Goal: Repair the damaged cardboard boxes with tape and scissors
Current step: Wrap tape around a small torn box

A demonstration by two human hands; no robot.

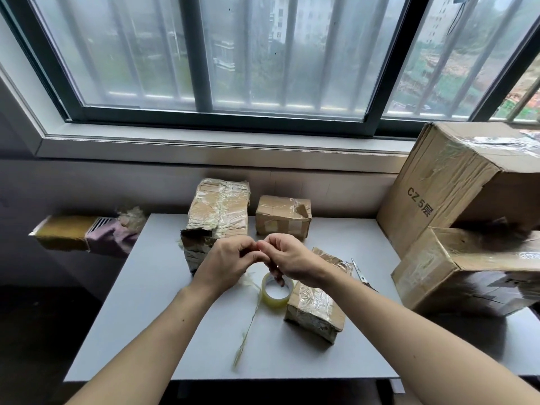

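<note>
Reading: the tall box (444, 182) at right bears "CZ 5层" on its side.
Boxes: five cardboard boxes; three small ones on the white table (146, 302), two large ones stacked at right.
Tape: one clear roll (277, 290) lies flat on the table, touching the nearest small box (317, 305).
Scissors: one pair (360, 272), beyond that box.
Hands: left hand (228, 263) and right hand (289, 260) meet fingertip to fingertip above the roll, pinching a thin tape strand (251, 317) that trails down.
Blocking: both hands cover part of the left box (216, 211).

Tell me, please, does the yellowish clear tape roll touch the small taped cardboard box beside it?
Touching: the head view shows the tape roll abutting the small box, no table between.
</note>
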